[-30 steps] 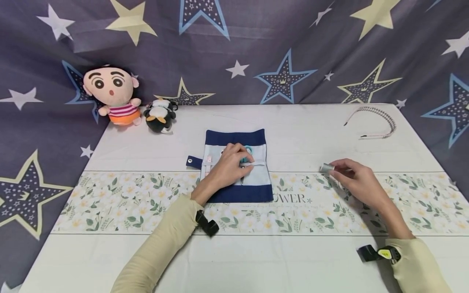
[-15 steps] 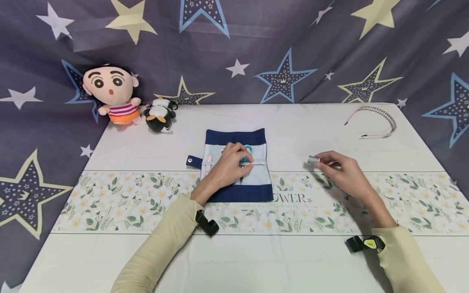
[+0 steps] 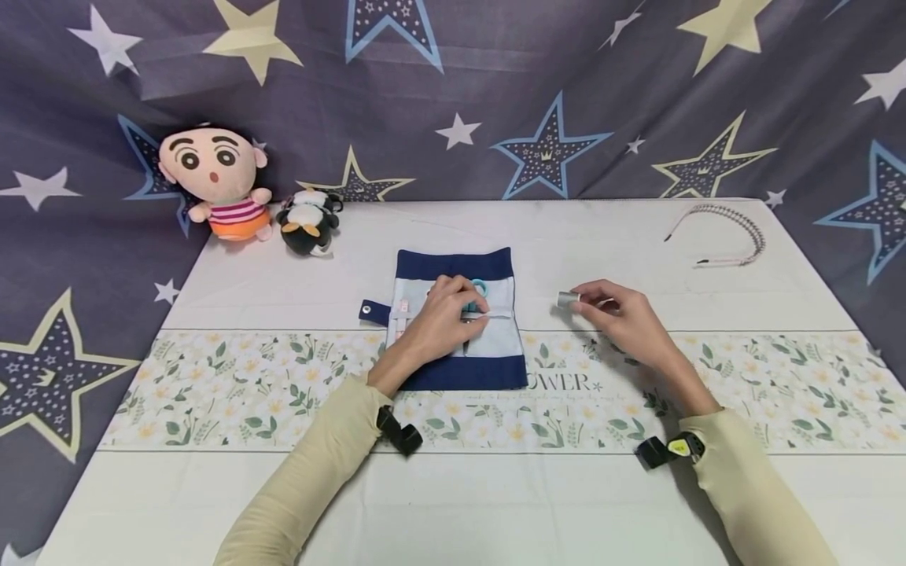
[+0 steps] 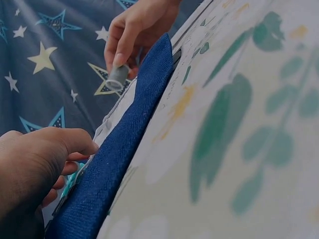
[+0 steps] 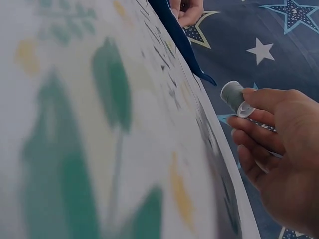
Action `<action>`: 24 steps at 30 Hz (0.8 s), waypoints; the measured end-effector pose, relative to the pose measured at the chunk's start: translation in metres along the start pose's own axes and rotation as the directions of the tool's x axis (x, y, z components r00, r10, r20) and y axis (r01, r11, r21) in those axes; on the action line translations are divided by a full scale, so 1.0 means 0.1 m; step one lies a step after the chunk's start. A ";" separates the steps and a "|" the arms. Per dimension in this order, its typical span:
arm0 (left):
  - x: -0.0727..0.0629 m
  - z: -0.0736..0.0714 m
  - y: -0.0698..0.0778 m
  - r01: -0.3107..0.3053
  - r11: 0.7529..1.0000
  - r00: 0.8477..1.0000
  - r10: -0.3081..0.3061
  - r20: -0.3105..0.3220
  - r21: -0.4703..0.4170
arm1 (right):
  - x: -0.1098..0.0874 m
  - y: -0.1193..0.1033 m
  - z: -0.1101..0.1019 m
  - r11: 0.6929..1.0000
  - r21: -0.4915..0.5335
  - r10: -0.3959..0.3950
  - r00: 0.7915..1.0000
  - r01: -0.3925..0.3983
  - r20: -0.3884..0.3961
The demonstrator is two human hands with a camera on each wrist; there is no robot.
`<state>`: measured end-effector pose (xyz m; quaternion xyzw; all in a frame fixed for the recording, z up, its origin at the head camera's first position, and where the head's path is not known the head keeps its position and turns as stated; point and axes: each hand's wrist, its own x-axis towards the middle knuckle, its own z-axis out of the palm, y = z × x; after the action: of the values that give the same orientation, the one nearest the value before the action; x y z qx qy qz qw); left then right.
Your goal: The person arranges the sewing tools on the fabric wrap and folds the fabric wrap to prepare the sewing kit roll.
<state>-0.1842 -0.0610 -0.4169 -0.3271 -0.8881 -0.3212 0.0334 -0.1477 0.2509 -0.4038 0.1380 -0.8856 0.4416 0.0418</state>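
Observation:
A navy-and-pale-blue fabric sewing pouch [image 3: 460, 373] lies unfolded on the table, its snap tab out to the left. My left hand [image 3: 449, 314] is over its middle, thumb and fingers curled at the edge of the inner pocket [image 3: 501, 314]. Partly covered by that hand are turquoise-handled scissors [image 3: 481, 288], and a pale pink item [image 3: 403, 306] is tucked in at the left. To the right of the pouch, my right hand [image 3: 623, 314] pinches a spool of grey thread [image 3: 568, 299] by one end. White flanges show on the spool [image 5: 232, 95] in the right wrist view.
A plush doll [image 3: 215, 185] and a small penguin plush [image 3: 307, 224] are at the back left. At the back right lies a headband [image 3: 753, 232]. A starry cloth [image 3: 453, 94] hangs behind the table [image 3: 453, 503].
My right hand has carried the spool leftward and slightly away from me, closer to the pouch. The left hand has kept its place on the pouch.

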 end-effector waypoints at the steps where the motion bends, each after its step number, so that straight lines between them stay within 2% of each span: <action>1: 0.00 0.00 0.00 0.003 1.000 1.000 -0.003 0.001 -0.004 | 0.01 0.00 0.02 1.000 0.009 -0.002 1.000 0.002 0.002; 11: 0.01 0.00 0.00 0.022 0.999 1.000 -0.021 0.005 -0.029 | 0.21 -0.10 0.23 0.995 0.094 -0.019 0.999 0.015 0.036; 24: 0.02 0.00 0.00 0.037 0.999 0.999 -0.037 0.006 -0.017 | 0.37 -0.16 0.43 0.992 0.119 -0.049 0.997 0.041 0.062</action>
<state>-0.1853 -0.0600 -0.4159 -0.3116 -0.8914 -0.3285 0.0222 -0.1765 0.2000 -0.4105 0.1743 -0.8556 0.4872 0.0148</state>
